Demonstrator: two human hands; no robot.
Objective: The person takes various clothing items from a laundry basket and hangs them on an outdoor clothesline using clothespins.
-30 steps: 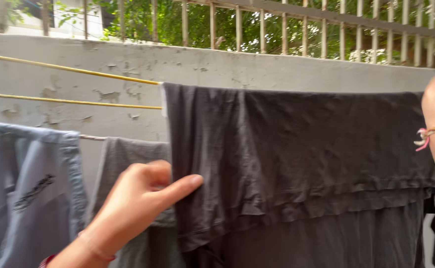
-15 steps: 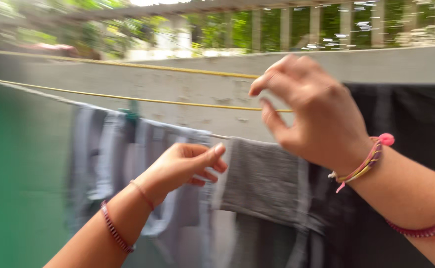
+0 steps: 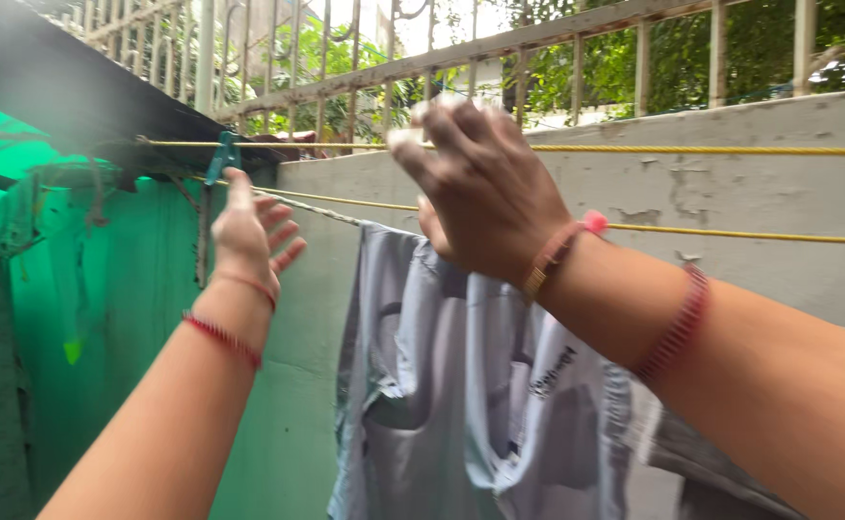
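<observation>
Two arms reach up from the near edge toward the lines. Behind everything stands the grey wall (image 3: 731,183), with flaking paint, and on top of it a railing (image 3: 577,58) of pale bars with green leaves beyond. On the left hangs a green sheet (image 3: 105,318), which fills that side from the dark roof edge down to the bottom.

Next in size is the pale grey shirt (image 3: 461,385). It hangs over the nearer line (image 3: 326,207), a thin twisted cord that comes from the left corner, and it falls down out of view in the middle of the scene. Some dark print shows on its right part, and folds run down the cloth.

Farther back, two yellow ropes (image 3: 731,150) run across the wall, one above the other, from the right edge toward the left corner.

The right hand (image 3: 485,188) is in the middle, above the top edge of the shirt and in front of the upper yellow rope. Its back faces the camera and the fingers are bent forward; I cannot tell if they hold anything, because the tips are blurred and turned away. At its wrist sits a bracelet with a pink bead.

The left hand (image 3: 249,226) is raised at the left, open, with fingers spread and holding nothing. It is just beside a teal peg (image 3: 220,159) that is clipped near the corner where the lines meet; the fingertip is near the peg, but touch is not clear. Red bands circle this wrist.
</observation>
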